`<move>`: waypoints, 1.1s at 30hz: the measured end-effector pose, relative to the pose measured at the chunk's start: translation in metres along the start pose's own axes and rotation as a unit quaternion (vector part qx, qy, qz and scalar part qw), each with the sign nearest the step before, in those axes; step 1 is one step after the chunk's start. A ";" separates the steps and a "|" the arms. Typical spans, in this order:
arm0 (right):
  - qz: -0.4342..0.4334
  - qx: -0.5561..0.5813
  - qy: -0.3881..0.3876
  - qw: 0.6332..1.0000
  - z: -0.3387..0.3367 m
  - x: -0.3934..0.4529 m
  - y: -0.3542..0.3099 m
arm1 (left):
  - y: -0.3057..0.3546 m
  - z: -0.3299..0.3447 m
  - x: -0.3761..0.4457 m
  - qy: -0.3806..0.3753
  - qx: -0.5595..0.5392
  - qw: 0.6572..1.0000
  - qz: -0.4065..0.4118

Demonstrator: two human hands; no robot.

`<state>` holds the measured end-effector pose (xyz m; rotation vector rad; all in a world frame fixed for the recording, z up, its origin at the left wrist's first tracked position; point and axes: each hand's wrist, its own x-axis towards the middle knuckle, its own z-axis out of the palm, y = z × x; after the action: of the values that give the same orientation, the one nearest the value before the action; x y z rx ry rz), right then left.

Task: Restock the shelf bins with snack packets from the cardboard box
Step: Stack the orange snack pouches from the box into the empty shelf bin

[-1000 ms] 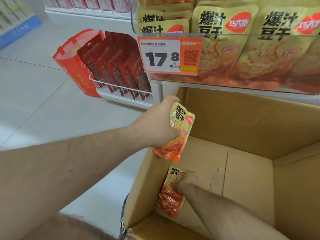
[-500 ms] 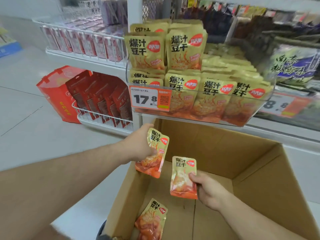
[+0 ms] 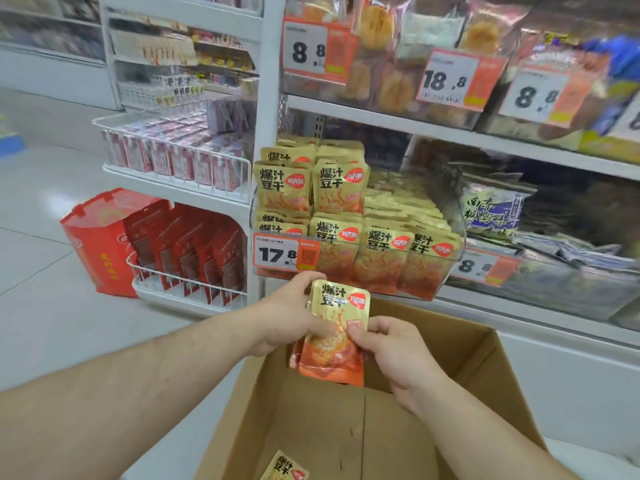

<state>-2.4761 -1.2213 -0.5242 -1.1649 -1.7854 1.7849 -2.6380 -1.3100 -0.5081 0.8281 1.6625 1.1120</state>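
Above cardboard box (image 3: 450,344): packets (image 3: 334,341) (both grips).

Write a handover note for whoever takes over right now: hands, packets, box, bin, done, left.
Left hand: grips the held packets from the left side.
Right hand: pinches the front packet at its right edge.
The packets, at least two stacked, are above the cardboard box, just below the clear shelf bin.
Done: bin already holds many matching packets.
Left: put the held packets in the bin, then fetch the loose packet on the box floor; the rest of the floor in view is bare.
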 end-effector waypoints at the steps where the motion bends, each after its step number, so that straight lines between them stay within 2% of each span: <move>1: -0.011 -0.010 0.012 1.000 0.001 -0.002 -0.005 | 0.003 0.000 -0.002 0.008 0.008 1.000 0.016; 6: -0.059 -0.034 0.034 0.997 -0.005 -0.006 -0.024 | 0.020 -0.002 -0.011 0.029 0.045 0.994 0.098; 11: -0.075 -0.068 -0.054 0.993 -0.018 -0.004 -0.058 | 0.037 0.005 -0.013 0.010 0.058 0.983 0.175; 16: -0.137 -0.093 -0.020 0.986 -0.031 -0.003 -0.089 | 0.049 0.010 0.001 0.073 0.090 0.959 0.258; 18: -0.170 -0.076 0.028 0.982 -0.041 0.000 -0.103 | 0.053 0.006 0.005 0.130 0.125 0.936 0.303; 19: -0.188 -0.064 0.064 0.978 -0.047 0.002 -0.110 | 0.054 0.003 0.008 0.172 0.174 0.914 0.325; 21: -0.225 -0.042 0.123 0.966 -0.058 0.006 -0.125 | 0.055 -0.005 0.015 0.259 0.312 0.834 0.374; 22: -0.241 -0.038 0.140 0.960 -0.063 0.008 -0.130 | 0.054 -0.007 0.019 0.280 0.377 0.796 0.382; 23: -0.255 -0.039 0.150 0.954 -0.066 0.009 -0.136 | 0.054 -0.008 0.023 0.279 0.434 0.775 0.365; 25: -0.274 -0.045 0.160 0.947 -0.070 0.013 -0.143 | 0.053 -0.006 0.030 0.254 0.510 0.764 0.303; 27: -0.279 -0.048 0.172 0.944 -0.073 0.018 -0.147 | 0.052 -0.005 0.034 0.245 0.543 0.753 0.279; 29: -0.278 -0.043 0.189 0.941 -0.074 0.024 -0.149 | 0.053 -0.004 0.036 0.251 0.561 0.740 0.273; 33: -0.272 -0.030 0.192 0.942 -0.079 0.034 -0.150 | 0.057 0.000 0.039 0.257 0.548 0.737 0.300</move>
<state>-2.4813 -1.1242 -0.3811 -0.8485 -1.7105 1.1074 -2.6494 -1.2554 -0.4677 2.0644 2.6729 0.6613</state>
